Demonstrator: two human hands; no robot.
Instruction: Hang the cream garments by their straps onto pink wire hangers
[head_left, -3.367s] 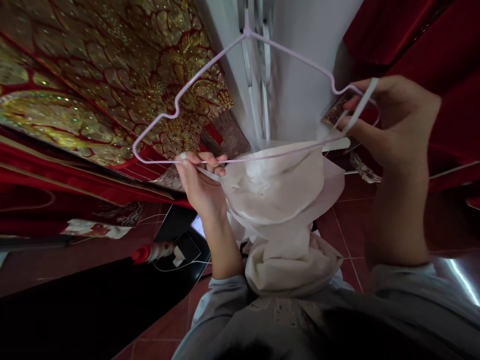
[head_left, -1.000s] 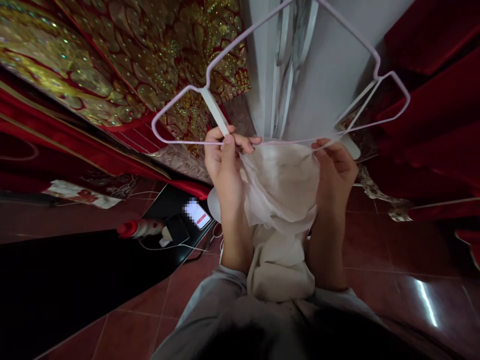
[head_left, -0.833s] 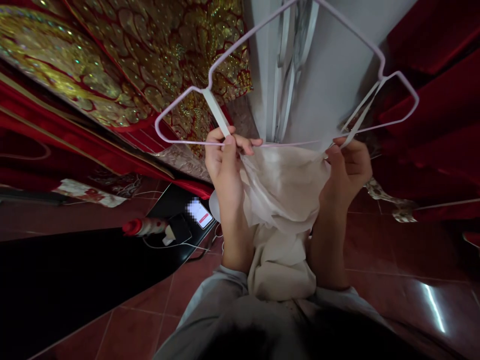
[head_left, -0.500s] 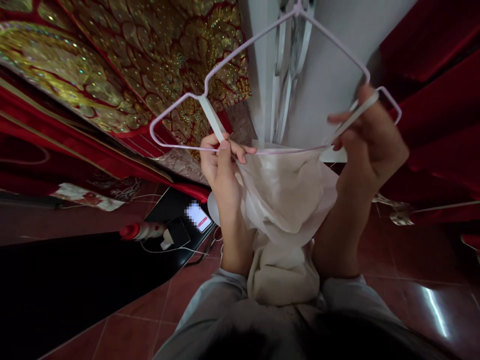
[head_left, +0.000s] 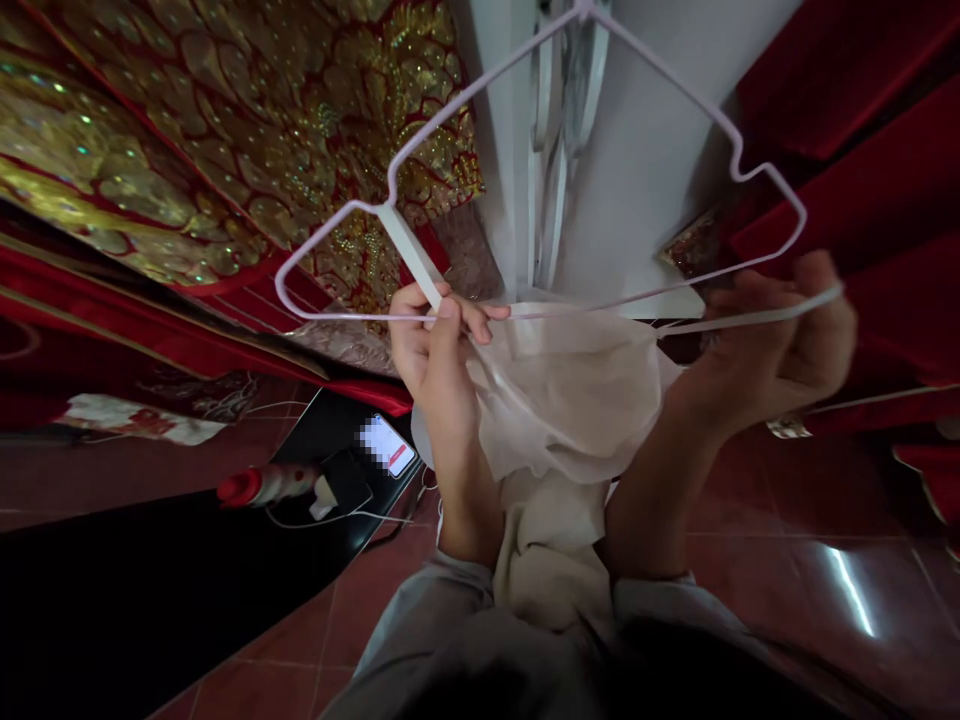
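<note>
A pale lilac clothes hanger (head_left: 480,88) spans the upper middle, its bottom bar pinched by my left hand (head_left: 448,375). One white strap (head_left: 409,255) of a sheer off-white garment (head_left: 570,375) runs from the hanger's left notch down to those same fingers. My right hand (head_left: 784,350) is out to the right, with the garment's other strap (head_left: 757,318) stretched over its fingers, apart from the hanger's right notch. Below the bar the garment hangs between my forearms, its lower part bunched against my body.
Gold-sequined red garments (head_left: 247,130) hang at the left, and dark red cloth (head_left: 862,170) at the right. On a black table (head_left: 187,580) are a lit phone (head_left: 388,445), a red-capped bottle (head_left: 266,485) and a white cable (head_left: 360,514). Red tiles (head_left: 750,540) cover the floor.
My right hand has moved right and down, taking its strap away from the hanger's right notch. My left hand keeps its hold, shifting slightly left in view with the hanger.
</note>
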